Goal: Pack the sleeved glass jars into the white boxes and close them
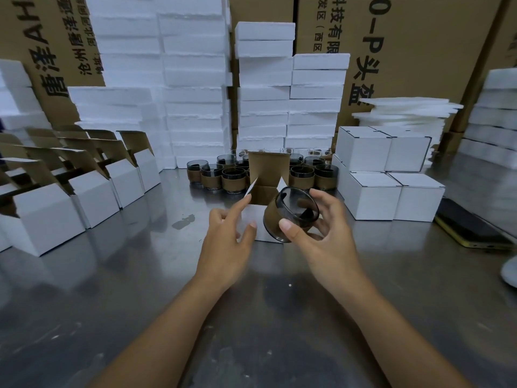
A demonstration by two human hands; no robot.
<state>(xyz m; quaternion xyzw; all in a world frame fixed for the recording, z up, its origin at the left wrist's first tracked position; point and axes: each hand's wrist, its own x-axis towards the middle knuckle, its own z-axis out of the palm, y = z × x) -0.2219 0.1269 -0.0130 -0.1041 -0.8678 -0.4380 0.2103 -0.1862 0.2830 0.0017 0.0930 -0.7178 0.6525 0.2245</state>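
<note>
My right hand (321,231) holds a smoked glass jar with a brown paper sleeve (288,214), tilted so its mouth faces up and right, just in front of an open white box (258,219). The box's lid (268,169) stands upright, brown inside, with both side flaps spread. My left hand (228,239) rests against the box's left front, its index finger touching the left flap. Behind the box stand several more sleeved jars (233,180) in a cluster.
Several open white boxes (92,197) line the left of the steel table. Closed white boxes (391,175) are stacked at right, with foam sheets (405,113) behind. White foam blocks (195,93) and big cartons fill the back. A phone (470,228) lies at far right.
</note>
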